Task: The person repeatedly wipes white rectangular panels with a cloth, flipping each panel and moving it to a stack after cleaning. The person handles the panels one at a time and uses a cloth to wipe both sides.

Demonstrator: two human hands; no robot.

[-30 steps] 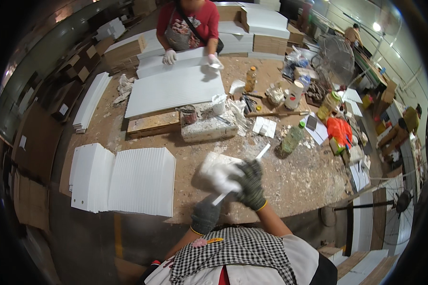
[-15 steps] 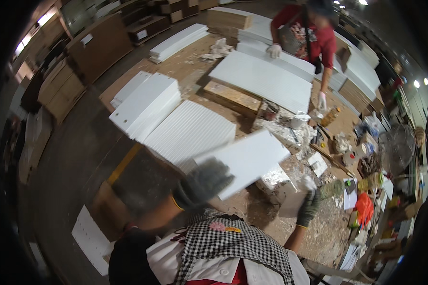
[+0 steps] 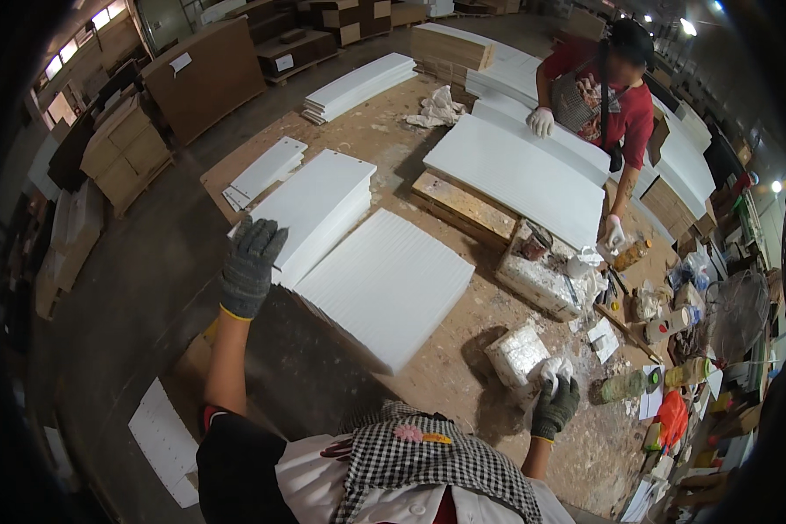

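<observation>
My left hand [image 3: 251, 269], in a dark grey knit glove, rests at the near end of a stack of white panels [image 3: 316, 196]. Its fingers are stretched out and lie against the stack's end; its palm is turned away from view. My right hand [image 3: 555, 409], gloved likewise, is closed round a crumpled white cloth [image 3: 554, 370]. That cloth sits beside a small block [image 3: 513, 355] wrapped in shiny, stained covering. Between my hands lies a pile of narrow white boards [image 3: 389, 284], their edges in close rows.
Opposite, a person in red [image 3: 598, 109] with white gloves touches a large white panel [image 3: 520, 170]. Jars [image 3: 622, 387], an orange-red bag [image 3: 671, 419] and a fan [image 3: 735, 319] crowd the right side. Loose white panels [image 3: 266, 170] lie at the workbench's [image 3: 454, 380] left edge.
My left hand has swung left from in front of me to the panel stack; the white board it carried no longer shows in front. My right hand has shifted slightly down and left.
</observation>
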